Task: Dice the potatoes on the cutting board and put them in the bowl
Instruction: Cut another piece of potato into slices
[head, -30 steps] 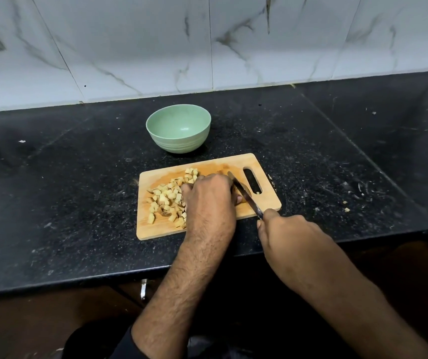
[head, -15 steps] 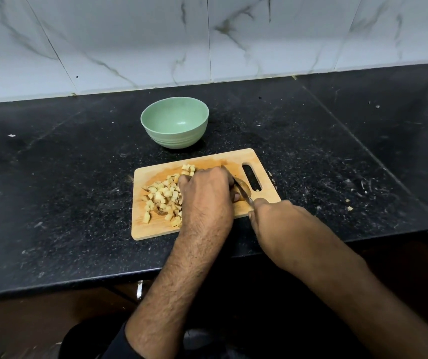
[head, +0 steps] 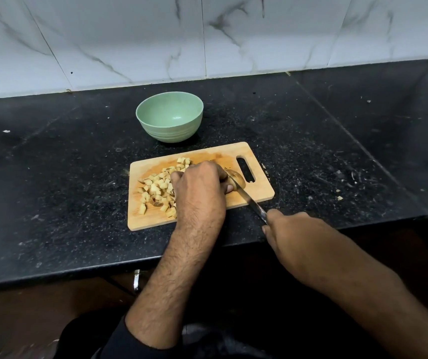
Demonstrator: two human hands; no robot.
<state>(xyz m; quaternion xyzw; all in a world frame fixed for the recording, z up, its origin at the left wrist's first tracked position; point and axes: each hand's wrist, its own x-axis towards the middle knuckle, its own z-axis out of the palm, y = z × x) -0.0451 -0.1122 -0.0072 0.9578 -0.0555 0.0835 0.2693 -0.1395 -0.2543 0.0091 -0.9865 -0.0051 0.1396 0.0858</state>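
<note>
While a heap of diced potato (head: pixel 159 189) already lies on the left half of the cutting board (head: pixel 259 196), the dicing step is in hand: the left hand (head: pixel 198 186) curls over the remaining potato piece (head: pixel 236 178), pinning it to the board, and the right hand (head: pixel 294 230) grips the knife (head: pixel 249 202), blade laid against that piece. The green bowl (head: pixel 169 117) stands on the desk just behind the board (nothing visible in it). Next, I judge, a downward cut close beside the left fingertips.
</note>
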